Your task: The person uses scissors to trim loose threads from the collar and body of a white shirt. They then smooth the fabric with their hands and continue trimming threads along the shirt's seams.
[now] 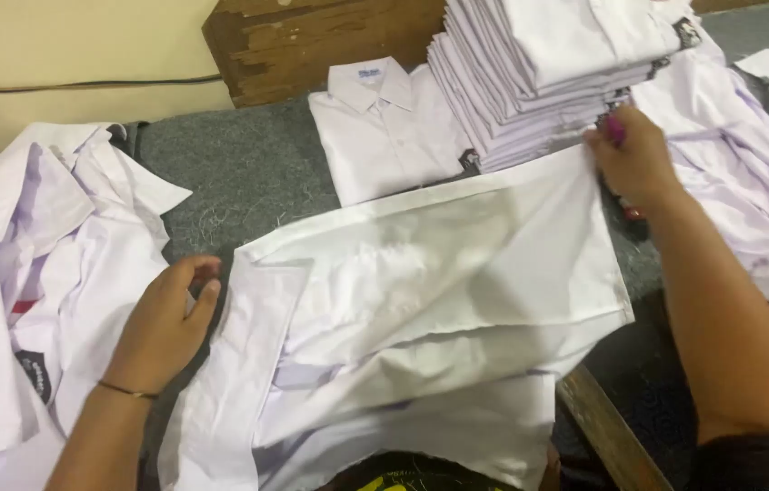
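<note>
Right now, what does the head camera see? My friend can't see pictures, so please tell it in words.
Two bare hands spread a white shirt flat on a grey table: the left hand rests at its left edge, the right hand grips its far right corner. Behind lie a folded shirt and a tall stack of folded shirts; loose shirts are heaped at left.

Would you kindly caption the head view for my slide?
Left hand and right hand spread a white shirt beside a folded stack.
</note>
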